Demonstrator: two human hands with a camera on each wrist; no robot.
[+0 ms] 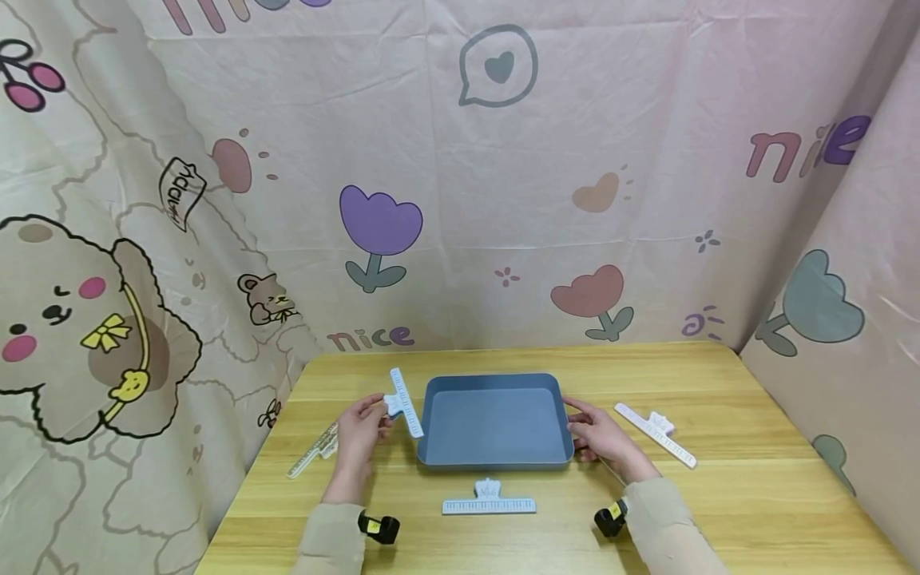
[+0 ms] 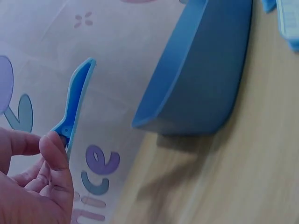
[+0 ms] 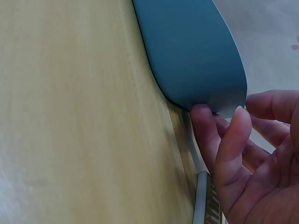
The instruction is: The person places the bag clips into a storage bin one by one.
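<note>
Left hand [image 1: 362, 431]: clamped on the raised blue clip [image 1: 407, 406], pinching its handle between thumb and fingers.
Right hand [image 1: 602, 433]: fingers parted and gently bent, touching the outside of the tray [image 1: 496, 423] at its right end.
Both hands: well apart, on opposite sides of the tray.
Raised blue clip: tilted, off the table [image 1: 762, 479], near the tray's left wall; overlapping the rim in the head view, but with a gap between in the left wrist view.
Tray: upright on the table, between the hands.
Front blue clip [image 1: 489, 505]: just before the tray's near edge, narrow strip of wood between.
Left white clip [image 1: 311, 457]: outside the left hand, partly hidden by it.
Right white clip [image 1: 650, 431]: slantwise, near the right hand, apart.
Table edges: far one near the tray's back wall; widest stretch of wood beyond the right white clip.
</note>
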